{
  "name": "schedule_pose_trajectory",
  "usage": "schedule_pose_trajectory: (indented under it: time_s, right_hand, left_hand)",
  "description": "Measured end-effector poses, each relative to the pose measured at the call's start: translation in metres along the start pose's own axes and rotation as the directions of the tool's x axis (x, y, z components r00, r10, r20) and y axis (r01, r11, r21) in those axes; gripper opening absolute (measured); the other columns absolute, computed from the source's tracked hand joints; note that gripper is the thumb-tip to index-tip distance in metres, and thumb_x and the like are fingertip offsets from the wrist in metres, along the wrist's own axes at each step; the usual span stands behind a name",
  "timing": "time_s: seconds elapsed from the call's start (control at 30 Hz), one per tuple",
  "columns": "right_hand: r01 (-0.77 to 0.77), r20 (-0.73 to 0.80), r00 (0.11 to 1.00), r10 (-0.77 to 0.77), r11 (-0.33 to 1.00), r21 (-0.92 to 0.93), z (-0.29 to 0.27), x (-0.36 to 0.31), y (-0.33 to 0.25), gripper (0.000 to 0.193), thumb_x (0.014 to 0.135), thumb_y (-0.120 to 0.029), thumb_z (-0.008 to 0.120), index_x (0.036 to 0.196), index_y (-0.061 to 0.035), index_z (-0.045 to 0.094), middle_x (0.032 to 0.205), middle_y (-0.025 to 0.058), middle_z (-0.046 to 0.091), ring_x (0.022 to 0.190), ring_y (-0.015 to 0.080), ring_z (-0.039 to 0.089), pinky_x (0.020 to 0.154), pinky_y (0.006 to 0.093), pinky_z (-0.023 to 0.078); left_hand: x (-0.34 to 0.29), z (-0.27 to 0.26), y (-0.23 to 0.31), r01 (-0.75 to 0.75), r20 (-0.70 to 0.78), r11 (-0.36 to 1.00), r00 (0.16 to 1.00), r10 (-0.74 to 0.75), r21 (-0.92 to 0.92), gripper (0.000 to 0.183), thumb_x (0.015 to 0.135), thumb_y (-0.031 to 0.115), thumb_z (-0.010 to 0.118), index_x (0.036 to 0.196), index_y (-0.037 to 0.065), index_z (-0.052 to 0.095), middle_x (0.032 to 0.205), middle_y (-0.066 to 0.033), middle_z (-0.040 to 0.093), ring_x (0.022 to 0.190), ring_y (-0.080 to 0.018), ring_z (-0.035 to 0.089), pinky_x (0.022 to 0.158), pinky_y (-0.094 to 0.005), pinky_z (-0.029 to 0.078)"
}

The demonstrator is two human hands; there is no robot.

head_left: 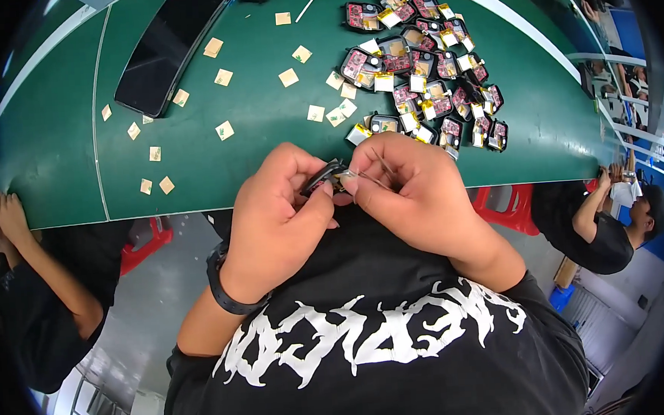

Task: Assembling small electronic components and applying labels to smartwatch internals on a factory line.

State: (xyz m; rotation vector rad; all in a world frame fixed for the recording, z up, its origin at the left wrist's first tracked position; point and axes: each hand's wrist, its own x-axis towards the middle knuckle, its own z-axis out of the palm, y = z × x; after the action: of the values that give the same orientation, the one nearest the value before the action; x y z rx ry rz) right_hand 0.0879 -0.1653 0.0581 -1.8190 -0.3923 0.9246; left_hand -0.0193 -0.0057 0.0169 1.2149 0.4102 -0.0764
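Note:
Just over the table's near edge, my left hand [279, 207] is closed on a small black device housing [321, 176], its thumb and fingers pinching the sides. My right hand [429, 198] is closed too, with thin metal tweezers [380, 161] lying between its fingers. The right thumb and index fingertips meet the housing's right side, at a small pale piece I cannot make out. Fingers cover most of the housing's inside. Beyond my right hand, many open black housings [360, 67] with red circuit boards and silver, yellow-edged battery cells [384, 82] lie grouped together.
Small square beige pads [223, 77] are scattered over the green table [192, 155]. A long black tray-like object [174, 46] lies at the far left, and a thin white stick [312, 2] at the back. Other people's arms [42, 252] rest at the left edge; another person [614, 221] sits right.

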Motion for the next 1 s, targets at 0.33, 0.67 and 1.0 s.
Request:
schedule_pose_trajectory:
  time_s: [0.33,0.67,1.0]
  right_hand:
    - [0.369,0.024,0.915,-0.403,0.811,-0.455,0.002,-0.001,0.009,0.020,0.082,0.001,0.071,0.101,-0.0002,0.067,0.085,0.0130,0.068,0.076,0.0310,0.068,0.065,0.0401,0.053]
    - [0.287,-0.064,0.948,-0.312,0.925,-0.247,0.008,0.008,0.019,0.008,0.084,-0.003,0.078,0.091,-0.0011,0.075,0.079,0.0107,0.067,0.070,0.0243,0.064,0.062,0.0340,0.049]
    - [-0.030,-0.061,0.998,0.034,0.997,0.075,0.004,0.019,0.010,0.022,0.082,-0.007,0.085,0.093,-0.0006,0.068,0.065,-0.0045,0.054,0.061,0.0017,0.044,0.053,0.0223,0.034]
  left_hand:
    - [-0.002,0.000,-0.002,0.017,-0.011,0.999,1.000,-0.017,-0.034,0.016,0.099,-0.007,0.053,0.113,-0.001,0.050,0.109,-0.0103,0.067,0.098,-0.0140,0.068,0.074,-0.0279,0.060]
    - [-0.004,-0.004,-0.010,-0.059,0.042,0.998,0.997,0.060,-0.028,0.015,0.103,-0.003,0.054,0.117,-0.001,0.049,0.117,-0.0097,0.065,0.105,-0.0131,0.066,0.087,-0.0304,0.060]
    - [-0.006,-0.011,-0.016,-0.066,0.113,0.981,0.990,0.088,-0.184,0.013,0.103,-0.004,0.052,0.115,-0.002,0.049,0.112,-0.0119,0.066,0.105,-0.0168,0.069,0.087,-0.0322,0.061]
